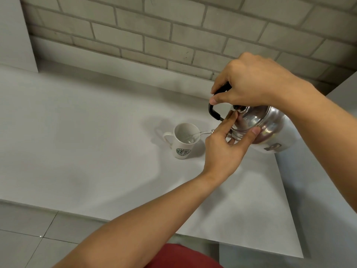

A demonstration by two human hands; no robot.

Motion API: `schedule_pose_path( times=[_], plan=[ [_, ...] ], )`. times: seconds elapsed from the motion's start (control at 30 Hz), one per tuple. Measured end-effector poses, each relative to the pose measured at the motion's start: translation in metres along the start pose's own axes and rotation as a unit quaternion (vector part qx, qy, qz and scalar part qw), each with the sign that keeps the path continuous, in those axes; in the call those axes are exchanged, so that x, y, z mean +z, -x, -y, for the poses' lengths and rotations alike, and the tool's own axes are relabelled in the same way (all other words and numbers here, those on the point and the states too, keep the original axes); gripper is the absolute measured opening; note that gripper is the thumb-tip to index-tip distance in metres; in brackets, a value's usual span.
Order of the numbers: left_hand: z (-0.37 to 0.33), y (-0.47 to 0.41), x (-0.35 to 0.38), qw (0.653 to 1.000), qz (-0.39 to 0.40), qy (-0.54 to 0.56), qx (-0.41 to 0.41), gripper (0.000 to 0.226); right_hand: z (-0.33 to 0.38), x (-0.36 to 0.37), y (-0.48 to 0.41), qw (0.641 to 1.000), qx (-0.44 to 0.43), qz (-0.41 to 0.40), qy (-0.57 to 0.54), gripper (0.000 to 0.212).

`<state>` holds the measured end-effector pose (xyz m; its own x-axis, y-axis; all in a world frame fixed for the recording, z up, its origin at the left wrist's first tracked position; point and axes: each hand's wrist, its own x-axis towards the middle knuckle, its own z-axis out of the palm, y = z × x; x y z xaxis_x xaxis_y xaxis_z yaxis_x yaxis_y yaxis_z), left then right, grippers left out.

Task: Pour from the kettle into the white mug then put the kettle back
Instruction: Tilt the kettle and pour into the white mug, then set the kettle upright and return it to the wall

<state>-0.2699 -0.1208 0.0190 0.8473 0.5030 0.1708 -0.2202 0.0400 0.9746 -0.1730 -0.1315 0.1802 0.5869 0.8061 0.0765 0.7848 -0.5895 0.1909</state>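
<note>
While the brick wall (154,35) sits right behind the counter (87,132), nothing blocks the white mug (184,141). The tilted kettle (258,126) streams water into it; right hand (253,84) curled round the black handle (213,111), left hand (226,149) fingers pressed on the lid.

Soft, even, fairly dim light falls on the grey countertop (87,142); a faint wide shadow spreads left of the white mug (183,141). The steel kettle (260,128) carries small bright glints. Brick wall (154,35) lines bow toward the frame edges from the wide-angle lens; focus is mildly soft throughout
</note>
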Motion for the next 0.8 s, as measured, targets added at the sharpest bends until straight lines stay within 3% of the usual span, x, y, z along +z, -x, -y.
schedule_pose_path(
  times=[0.2,0.4,0.8],
  plan=[
    [0.004,-0.001,-0.003,0.998,0.013,-0.053,0.027,0.056,-0.007,0.001,0.01,0.998,0.007,-0.001,-0.059,0.031],
    [0.006,-0.002,-0.013,0.988,0.054,-0.126,0.07,0.052,-0.026,0.022,0.037,0.986,0.011,-0.076,-0.15,0.035],
    [0.023,-0.006,-0.025,0.926,0.174,-0.31,0.126,0.064,-0.052,0.097,0.091,0.909,0.116,-0.237,-0.323,0.033]
  ],
)
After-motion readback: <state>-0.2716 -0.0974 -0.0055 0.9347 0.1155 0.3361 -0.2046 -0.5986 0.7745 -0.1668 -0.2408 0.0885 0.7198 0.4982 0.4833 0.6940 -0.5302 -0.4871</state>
